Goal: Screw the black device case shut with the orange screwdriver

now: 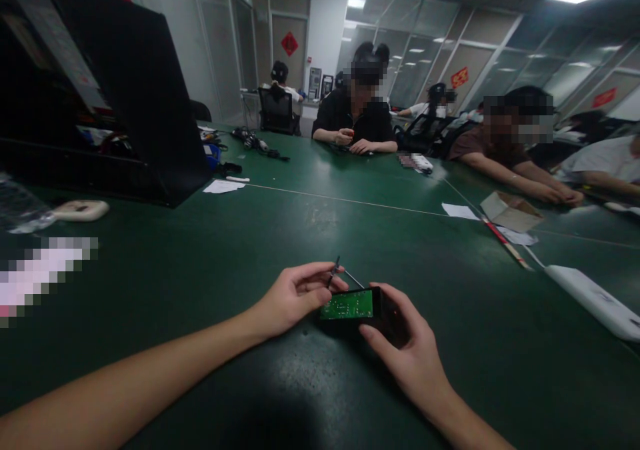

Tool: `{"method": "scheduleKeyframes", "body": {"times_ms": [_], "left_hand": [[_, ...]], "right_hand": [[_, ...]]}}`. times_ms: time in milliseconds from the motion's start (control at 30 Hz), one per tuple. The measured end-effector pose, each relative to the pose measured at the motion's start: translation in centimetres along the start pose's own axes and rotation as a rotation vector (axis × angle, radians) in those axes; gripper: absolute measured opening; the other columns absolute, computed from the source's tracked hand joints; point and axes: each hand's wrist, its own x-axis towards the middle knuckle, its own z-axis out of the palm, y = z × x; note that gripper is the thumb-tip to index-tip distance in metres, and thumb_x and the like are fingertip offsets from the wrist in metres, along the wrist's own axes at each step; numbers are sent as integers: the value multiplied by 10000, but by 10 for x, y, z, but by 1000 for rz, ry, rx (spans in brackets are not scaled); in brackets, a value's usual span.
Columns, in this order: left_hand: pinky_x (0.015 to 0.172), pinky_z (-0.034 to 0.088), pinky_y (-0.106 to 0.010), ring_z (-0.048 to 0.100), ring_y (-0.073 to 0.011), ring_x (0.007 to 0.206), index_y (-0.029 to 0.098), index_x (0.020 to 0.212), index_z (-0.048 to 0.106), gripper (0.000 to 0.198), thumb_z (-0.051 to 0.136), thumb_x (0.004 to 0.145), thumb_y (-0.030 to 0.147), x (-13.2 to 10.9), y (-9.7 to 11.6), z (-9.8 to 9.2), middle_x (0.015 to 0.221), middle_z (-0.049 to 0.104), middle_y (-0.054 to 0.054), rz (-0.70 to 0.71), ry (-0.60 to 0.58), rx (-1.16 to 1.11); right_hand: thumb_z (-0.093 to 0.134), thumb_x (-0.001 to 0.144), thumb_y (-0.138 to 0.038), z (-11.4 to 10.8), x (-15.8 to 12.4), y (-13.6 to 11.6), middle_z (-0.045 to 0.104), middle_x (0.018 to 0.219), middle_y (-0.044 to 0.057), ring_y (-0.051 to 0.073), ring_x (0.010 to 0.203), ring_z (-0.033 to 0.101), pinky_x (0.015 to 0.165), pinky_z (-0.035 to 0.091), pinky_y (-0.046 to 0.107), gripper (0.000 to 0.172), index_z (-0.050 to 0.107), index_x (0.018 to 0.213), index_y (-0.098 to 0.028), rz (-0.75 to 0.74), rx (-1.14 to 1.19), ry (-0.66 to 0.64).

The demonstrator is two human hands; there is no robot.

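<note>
Low over the table in front of me is a small black-cased device with a green circuit board (pixel 347 305) exposed on the side facing me. My right hand (pixel 410 340) is wrapped round the right end of its case (pixel 393 317), thumb in front and fingers behind. At the left end, my left hand (pixel 305 297) is closed with thumb and fingers around a thin dark rod (pixel 333 271) that sticks up. Its thumb touches or nearly touches the board's left edge. A thin silvery rod (pixel 354 278) slants behind the case; what it joins is hidden.
A large black open-fronted box (pixel 135 103) stands on the green table (pixel 240 250) at left. To the right lie a white power strip (pixel 593 297), a red-and-white stick (pixel 505 242) and an open cardboard box (pixel 513 211). Several people sit at the far side; cables (pixel 257 142) lie there.
</note>
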Motion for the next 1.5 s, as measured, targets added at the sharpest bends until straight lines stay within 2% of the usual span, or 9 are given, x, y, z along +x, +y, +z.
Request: {"method": "scheduleKeyframes", "body": {"times_ms": [233,400,667,833,967,1100,1233,1367,1500], "left_hand": [[928,549,-365,715,-269,1058,162,1198,709,486,811,769,366,-10,9,14,1173,748,-133,229,-56,588],[947,538,-357,707,-257,1067,164,1186,712,505,825,749,389,-9,9,18,1167,748,-125,260,-29,603],[972,518,-363,663,-235,1096,206,1295,654,569,792,785,415,-11,5,18,1223,691,-113,297,-95,674],[1032,483,-377,602,-235,1182,240,1331,632,548,749,827,420,-14,5,21,1302,616,-117,309,-144,777],[1076,445,-391,587,-246,1210,250,1368,583,640,802,779,374,-14,7,22,1325,600,-104,239,-96,658],[1044,472,-407,614,-258,1202,253,1454,430,761,791,791,348,-10,6,18,1364,588,-117,-11,-50,271],[1039,469,-403,587,-295,1248,175,1351,553,593,657,877,516,-4,7,11,1335,622,-152,-131,-107,63],[861,563,-365,709,-263,1020,168,1315,595,529,503,960,549,-3,7,9,1227,680,-149,-248,-89,-6],[709,594,-313,746,-209,761,151,1293,602,536,493,962,558,-5,3,13,987,726,-116,-233,-88,5]], "right_hand": [[755,822,-350,-3,-4,2,721,1165,74,253,1030,721,927,595,406,501,581,1289,-302,-105,-129,-50],[752,827,-337,-2,-5,4,710,1198,68,256,1081,703,948,584,411,500,586,1298,-329,-91,-105,-42],[769,823,-368,1,-6,-4,656,1284,20,207,1179,653,967,556,299,498,601,1291,-390,60,288,-152],[679,899,-387,-3,0,-9,671,1268,4,202,1227,601,1083,456,336,319,668,1218,-375,93,240,-174],[637,933,-369,-6,0,-4,641,1330,-13,202,1255,572,1086,435,338,359,620,1289,-408,134,253,-178],[602,954,-365,-8,-3,3,636,1319,0,225,1294,535,1135,371,374,288,649,1238,-373,125,321,-121],[579,965,-365,-9,-5,6,624,1319,27,251,1303,525,1164,325,428,256,656,1208,-342,128,356,-60],[578,962,-375,-9,-6,8,625,1304,39,266,1290,536,1163,319,458,244,663,1187,-333,151,375,-45],[582,958,-376,-8,-5,12,631,1287,39,269,1279,542,1143,344,459,228,669,1165,-332,166,384,-48]]}}
